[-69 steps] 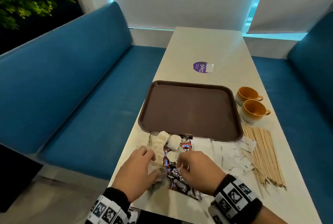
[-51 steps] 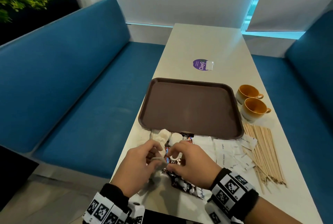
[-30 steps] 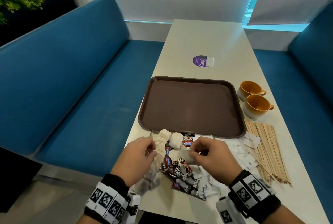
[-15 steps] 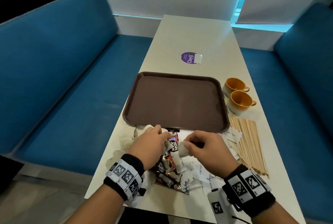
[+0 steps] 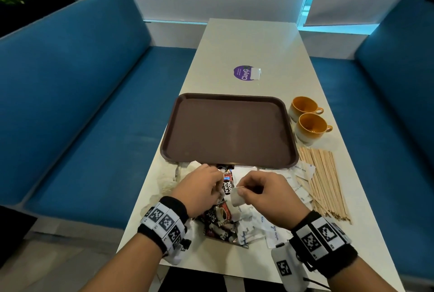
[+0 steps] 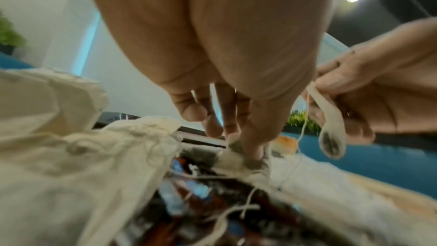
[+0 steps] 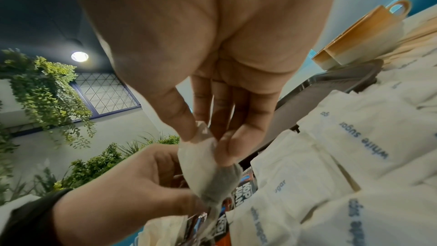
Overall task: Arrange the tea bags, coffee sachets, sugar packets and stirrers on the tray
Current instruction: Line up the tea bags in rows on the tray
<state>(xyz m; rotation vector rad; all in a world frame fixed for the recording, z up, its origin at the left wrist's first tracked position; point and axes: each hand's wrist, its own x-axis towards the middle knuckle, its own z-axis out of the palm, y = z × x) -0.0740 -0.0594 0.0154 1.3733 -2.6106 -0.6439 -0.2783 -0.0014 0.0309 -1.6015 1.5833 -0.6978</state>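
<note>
A brown tray lies bare in the middle of the table. Just in front of it is a mixed pile: white tea bags on the left, dark coffee sachets in the middle, white sugar packets on the right. Wooden stirrers lie in a loose bundle further right. My right hand pinches one tea bag by its top, lifted off the pile, with its string trailing down. My left hand reaches into the pile and pinches another tea bag there.
Two orange cups stand right of the tray. A purple round sticker is on the table beyond it. Blue benches flank the narrow table on both sides. Tangled tea bag strings cross the sachets.
My right hand has pulled one tea bag out of the pile and raised it. My left hand has shifted forward toward the tray edge, still in the tea bags.
</note>
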